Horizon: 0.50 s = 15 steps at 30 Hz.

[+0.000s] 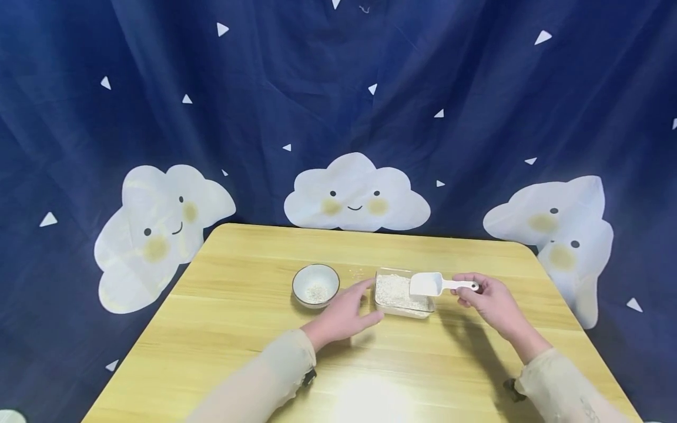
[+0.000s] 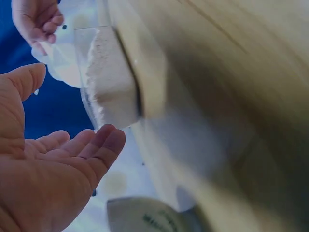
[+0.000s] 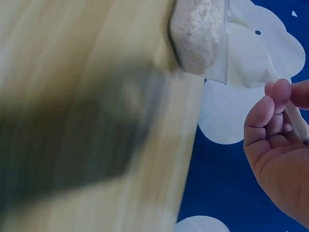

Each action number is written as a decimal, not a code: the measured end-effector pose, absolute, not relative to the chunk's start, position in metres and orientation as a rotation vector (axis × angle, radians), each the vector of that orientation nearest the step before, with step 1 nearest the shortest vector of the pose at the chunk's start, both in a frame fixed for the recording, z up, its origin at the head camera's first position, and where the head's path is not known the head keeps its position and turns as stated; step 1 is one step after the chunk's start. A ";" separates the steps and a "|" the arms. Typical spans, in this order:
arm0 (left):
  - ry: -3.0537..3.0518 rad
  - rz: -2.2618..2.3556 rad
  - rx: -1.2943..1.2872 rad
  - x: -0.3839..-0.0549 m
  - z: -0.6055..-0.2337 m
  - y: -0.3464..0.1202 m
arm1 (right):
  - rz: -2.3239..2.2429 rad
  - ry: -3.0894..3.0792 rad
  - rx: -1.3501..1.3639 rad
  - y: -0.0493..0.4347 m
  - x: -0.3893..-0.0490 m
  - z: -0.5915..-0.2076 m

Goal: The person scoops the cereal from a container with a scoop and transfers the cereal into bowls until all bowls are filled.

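Head view: we see the right hand (image 1: 491,299) pinching, with curled fingers and thumb, the handle of a white plastic scoop (image 1: 435,284), which extends to that hand's left, over the right part of a clear rectangular container (image 1: 404,312) of pale flakes (image 1: 394,290). The scoop's long axis runs sideways, nearly level across our view; its broad end points left, its handle end right. We see the left hand (image 1: 344,314) relaxed, thumb and fingers apart, gripping nothing, by the container's left side; we cannot tell whether they touch. Beyond it stands a round white dark-rimmed bowl (image 1: 315,274).
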<state>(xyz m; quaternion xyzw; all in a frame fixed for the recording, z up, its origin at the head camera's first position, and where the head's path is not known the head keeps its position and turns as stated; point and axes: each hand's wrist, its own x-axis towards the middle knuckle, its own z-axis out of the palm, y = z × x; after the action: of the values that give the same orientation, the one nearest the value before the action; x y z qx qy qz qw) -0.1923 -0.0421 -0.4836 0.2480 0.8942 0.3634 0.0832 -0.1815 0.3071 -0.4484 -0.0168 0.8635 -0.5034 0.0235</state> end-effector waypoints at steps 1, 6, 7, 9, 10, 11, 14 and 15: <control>2.662 1.095 0.724 -0.195 -0.487 -0.039 | -1.514 2.707 -0.080 0.306 -0.182 -0.446; 2.655 1.081 0.688 -0.207 -0.496 -0.031 | -1.344 2.809 -0.170 0.303 -0.186 -0.435; 2.659 1.067 0.690 -0.208 -0.497 -0.031 | -1.320 2.813 -0.176 0.302 -0.186 -0.433; 2.663 1.052 0.691 -0.210 -0.498 -0.029 | -1.270 2.821 -0.190 0.300 -0.187 -0.428; 2.665 1.048 0.692 -0.211 -0.499 -0.029 | -1.244 2.827 -0.195 0.299 -0.188 -0.426; 2.666 1.044 0.693 -0.212 -0.499 -0.028 | -1.220 2.830 -0.201 0.297 -0.188 -0.423; 2.662 1.039 0.689 -0.213 -0.500 -0.028 | -1.174 2.828 -0.223 0.292 -0.189 -0.418; 2.657 1.041 0.686 -0.213 -0.500 -0.028 | -1.165 2.828 -0.232 0.290 -0.189 -0.417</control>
<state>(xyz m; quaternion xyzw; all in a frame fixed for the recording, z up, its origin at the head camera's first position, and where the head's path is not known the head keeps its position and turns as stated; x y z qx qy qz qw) -0.2133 -0.0276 -0.5000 0.2325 0.9005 0.3527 0.1031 -0.1891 0.2904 -0.4174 -0.0754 0.9213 -0.3796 0.0369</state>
